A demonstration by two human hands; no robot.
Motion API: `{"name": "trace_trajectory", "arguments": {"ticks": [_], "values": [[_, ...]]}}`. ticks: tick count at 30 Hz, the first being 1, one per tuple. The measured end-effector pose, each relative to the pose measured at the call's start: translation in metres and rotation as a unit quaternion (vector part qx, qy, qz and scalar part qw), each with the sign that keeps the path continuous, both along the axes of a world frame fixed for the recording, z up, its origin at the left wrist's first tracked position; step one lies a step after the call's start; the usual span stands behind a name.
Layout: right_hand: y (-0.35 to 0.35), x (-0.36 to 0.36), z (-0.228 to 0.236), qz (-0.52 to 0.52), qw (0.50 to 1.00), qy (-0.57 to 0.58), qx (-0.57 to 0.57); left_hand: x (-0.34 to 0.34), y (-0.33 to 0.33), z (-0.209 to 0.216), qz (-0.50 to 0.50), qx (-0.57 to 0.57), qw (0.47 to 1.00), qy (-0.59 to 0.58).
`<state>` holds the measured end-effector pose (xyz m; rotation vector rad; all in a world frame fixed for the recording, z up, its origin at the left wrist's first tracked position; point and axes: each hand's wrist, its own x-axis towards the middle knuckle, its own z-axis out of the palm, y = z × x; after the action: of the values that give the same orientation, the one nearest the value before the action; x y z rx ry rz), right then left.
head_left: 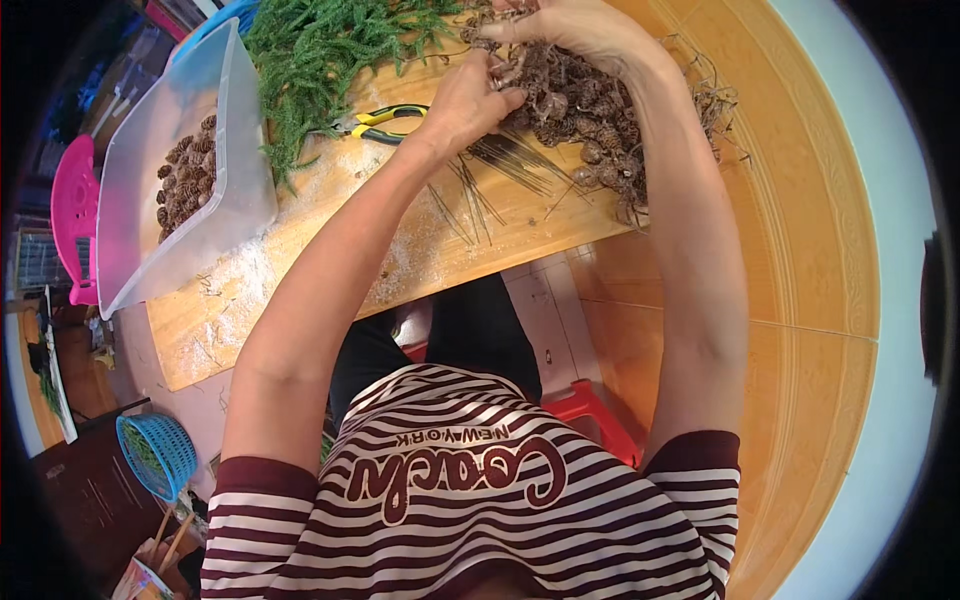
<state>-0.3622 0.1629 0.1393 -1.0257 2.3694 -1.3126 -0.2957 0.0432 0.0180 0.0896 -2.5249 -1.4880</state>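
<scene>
A heap of brown pine cones (602, 135) with thin stems lies on the right end of the wooden table. At its left side, my left hand (468, 105) has its fingers curled against a clump of cones, its thumb out to the right. My right hand (585, 35) reaches over the heap from the right, its fingers closed on the same clump near the top edge; the fingertips are partly hidden. Thin dark stems or wires (515, 165) lie fanned out below my left hand. Pliers with yellow and black handles (385, 122) rest just left of it.
Green artificial-looking sprigs (325, 60) cover the table's far left. A translucent plastic bin (243, 160) with loose pine cones (187, 175) stands at the left, beside a pink chair (75, 215). A blue basket (158, 455) is lower left; a red stool (590, 415) stands below the table (400, 265).
</scene>
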Motion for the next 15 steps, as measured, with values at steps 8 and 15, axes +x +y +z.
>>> {"name": "trace_trajectory", "arguments": {"ticks": [8, 15], "values": [[0.007, 0.022, 0.029, 0.024, 0.975, 0.103, 0.194, 0.000, 0.002, 0.003, -0.011, 0.188, 0.979, -0.075], [0.064, 0.002, 0.018, 0.235, 0.969, 0.047, -0.067, -0.007, 0.001, -0.004, -0.004, 0.309, 0.946, -0.102]]}}
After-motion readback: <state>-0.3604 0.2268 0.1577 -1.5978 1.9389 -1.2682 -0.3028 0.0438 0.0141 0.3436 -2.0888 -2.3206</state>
